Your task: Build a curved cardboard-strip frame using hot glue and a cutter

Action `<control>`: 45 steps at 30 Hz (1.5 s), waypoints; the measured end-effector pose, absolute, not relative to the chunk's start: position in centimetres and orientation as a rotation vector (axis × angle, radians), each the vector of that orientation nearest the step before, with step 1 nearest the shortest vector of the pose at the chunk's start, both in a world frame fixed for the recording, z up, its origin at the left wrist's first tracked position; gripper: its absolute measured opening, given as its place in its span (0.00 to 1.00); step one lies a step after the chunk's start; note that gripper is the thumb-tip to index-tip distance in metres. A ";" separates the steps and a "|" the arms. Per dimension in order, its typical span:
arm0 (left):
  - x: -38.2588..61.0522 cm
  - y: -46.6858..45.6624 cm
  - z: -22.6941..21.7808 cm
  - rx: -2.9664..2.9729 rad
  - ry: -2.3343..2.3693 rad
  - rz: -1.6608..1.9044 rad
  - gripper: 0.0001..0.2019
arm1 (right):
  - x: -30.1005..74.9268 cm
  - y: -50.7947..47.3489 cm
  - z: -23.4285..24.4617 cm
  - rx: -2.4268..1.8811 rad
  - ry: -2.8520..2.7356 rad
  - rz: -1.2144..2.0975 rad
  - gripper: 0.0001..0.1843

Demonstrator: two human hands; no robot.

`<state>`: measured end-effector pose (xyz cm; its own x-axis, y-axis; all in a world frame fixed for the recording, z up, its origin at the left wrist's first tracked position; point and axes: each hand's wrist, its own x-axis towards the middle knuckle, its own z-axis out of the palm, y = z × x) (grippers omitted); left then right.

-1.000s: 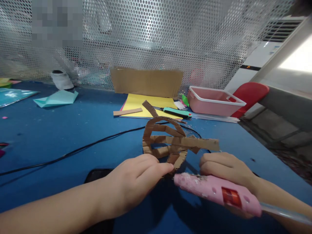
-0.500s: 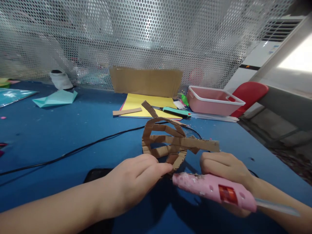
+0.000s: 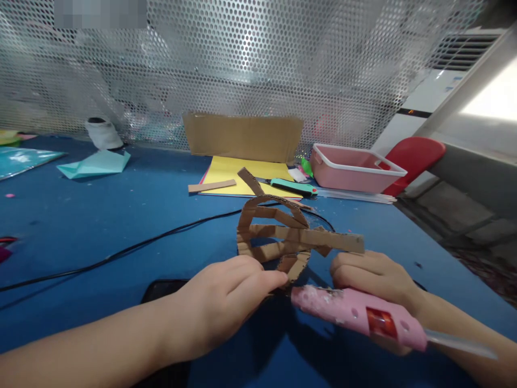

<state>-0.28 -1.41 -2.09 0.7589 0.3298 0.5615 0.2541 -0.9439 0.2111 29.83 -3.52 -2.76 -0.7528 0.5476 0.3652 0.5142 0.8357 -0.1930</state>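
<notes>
My left hand point(image 3: 230, 304) pinches the lower edge of a round frame made of cardboard strips point(image 3: 244, 231). Loose strip ends stick out from the frame at its top and right side. In my right hand point(image 3: 371, 275) is a pink hot glue gun point(image 3: 331, 306), held on its side, with a clear glue stick point(image 3: 460, 344) poking out of its back end. The gun's front end is close to the fingertips of my left hand at the bottom of the frame. Its very tip is hard to make out there.
A black cable point(image 3: 161, 235) crosses the blue table behind the frame. Farther back lie a green utility knife point(image 3: 293, 187), yellow paper point(image 3: 230, 168), a cardboard strip point(image 3: 212, 186) and a pink basket point(image 3: 357, 175). Something dark and flat point(image 3: 161, 289) lies beneath my left wrist.
The glue gun has shifted very slightly to the right. Both hands keep their grips, and the cardboard frame stays almost in place.
</notes>
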 end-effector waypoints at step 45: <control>-0.6 -1.2 -2.4 2.720 0.508 0.939 0.16 | 29.4 -3.8 -1.7 -0.711 -2.583 -0.224 0.09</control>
<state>-0.57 -1.19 -2.43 0.7365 0.3895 0.5531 0.2496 -0.9164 0.3129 29.36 -3.82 -1.67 -0.7663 0.4460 0.4624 0.5191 0.8539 0.0366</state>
